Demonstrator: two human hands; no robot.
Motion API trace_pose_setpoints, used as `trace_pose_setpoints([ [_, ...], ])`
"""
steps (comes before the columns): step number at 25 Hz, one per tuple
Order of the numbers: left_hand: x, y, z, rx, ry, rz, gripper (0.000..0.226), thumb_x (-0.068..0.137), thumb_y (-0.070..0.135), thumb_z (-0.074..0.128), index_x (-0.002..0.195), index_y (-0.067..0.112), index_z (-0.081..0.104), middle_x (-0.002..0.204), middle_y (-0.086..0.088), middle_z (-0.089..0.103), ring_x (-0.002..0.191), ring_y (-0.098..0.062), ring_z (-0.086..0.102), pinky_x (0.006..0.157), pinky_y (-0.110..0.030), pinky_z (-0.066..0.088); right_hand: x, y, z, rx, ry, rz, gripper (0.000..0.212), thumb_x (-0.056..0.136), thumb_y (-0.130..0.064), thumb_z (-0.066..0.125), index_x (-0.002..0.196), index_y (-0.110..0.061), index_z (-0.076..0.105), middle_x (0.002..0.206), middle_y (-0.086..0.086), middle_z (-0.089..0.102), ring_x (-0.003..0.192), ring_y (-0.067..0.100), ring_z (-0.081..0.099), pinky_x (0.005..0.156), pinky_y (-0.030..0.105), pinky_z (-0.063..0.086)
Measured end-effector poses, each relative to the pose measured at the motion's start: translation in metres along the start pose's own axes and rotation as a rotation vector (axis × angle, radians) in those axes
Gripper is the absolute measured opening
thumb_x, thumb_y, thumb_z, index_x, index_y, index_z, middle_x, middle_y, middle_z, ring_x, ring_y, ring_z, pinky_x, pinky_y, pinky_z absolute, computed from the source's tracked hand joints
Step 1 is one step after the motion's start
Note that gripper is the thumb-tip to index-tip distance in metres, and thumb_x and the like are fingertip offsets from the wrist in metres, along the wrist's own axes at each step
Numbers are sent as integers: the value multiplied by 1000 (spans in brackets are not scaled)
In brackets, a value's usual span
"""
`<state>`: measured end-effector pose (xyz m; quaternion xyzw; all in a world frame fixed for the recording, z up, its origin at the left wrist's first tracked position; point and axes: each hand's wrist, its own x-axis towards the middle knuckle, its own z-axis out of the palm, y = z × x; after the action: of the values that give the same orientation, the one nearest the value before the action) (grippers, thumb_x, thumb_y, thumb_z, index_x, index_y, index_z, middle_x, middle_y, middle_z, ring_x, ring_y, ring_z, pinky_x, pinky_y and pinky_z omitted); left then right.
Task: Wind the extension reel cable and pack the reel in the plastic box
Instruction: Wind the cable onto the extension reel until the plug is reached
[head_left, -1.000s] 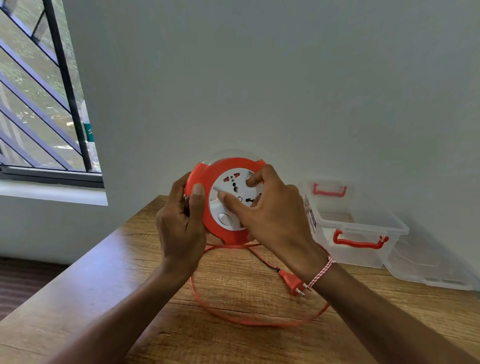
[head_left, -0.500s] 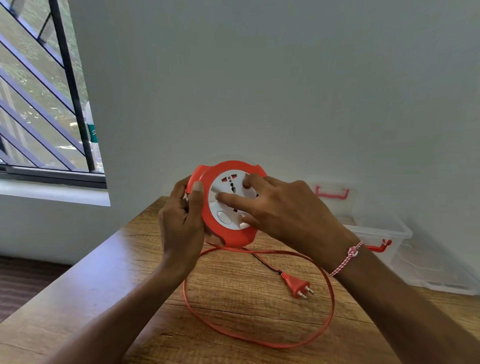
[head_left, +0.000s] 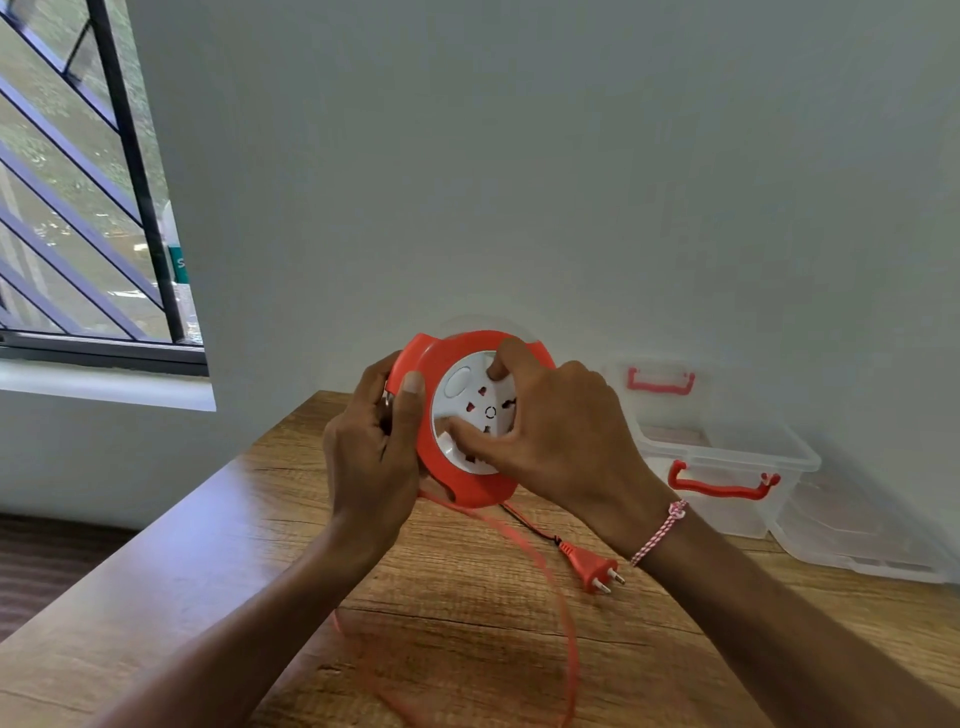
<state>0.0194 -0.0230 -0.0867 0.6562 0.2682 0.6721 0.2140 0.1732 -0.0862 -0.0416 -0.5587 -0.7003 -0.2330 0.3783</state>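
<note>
Above a wooden counter (head_left: 249, 525), the left hand (head_left: 371, 462) is gripping the orange reel (head_left: 467, 345) while the right hand (head_left: 563, 441) is pinching its hub (head_left: 460, 400), ideally turning steadily so cable (head_left: 570, 649) trailing below winds flat.

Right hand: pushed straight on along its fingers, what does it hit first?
The reel: its white socket face, which the right hand pinches. Beyond, probably the left hand gripping the rim; depth unclear.

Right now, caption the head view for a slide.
Left hand grips the orange extension reel, right hand on its white socket hub; cable and plug on the table.
</note>
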Motion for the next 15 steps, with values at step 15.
trace_pose_setpoints([
  [15, 10, -5, -4, -149, 153, -218, 23, 109, 30, 38, 121, 22, 55, 96, 13, 69, 78, 4, 73, 56, -11, 54, -8, 36, 8, 545, -1230, 297, 55, 93, -25, 72, 140, -21, 44, 100, 10, 77, 77, 25, 75, 76, 39, 62],
])
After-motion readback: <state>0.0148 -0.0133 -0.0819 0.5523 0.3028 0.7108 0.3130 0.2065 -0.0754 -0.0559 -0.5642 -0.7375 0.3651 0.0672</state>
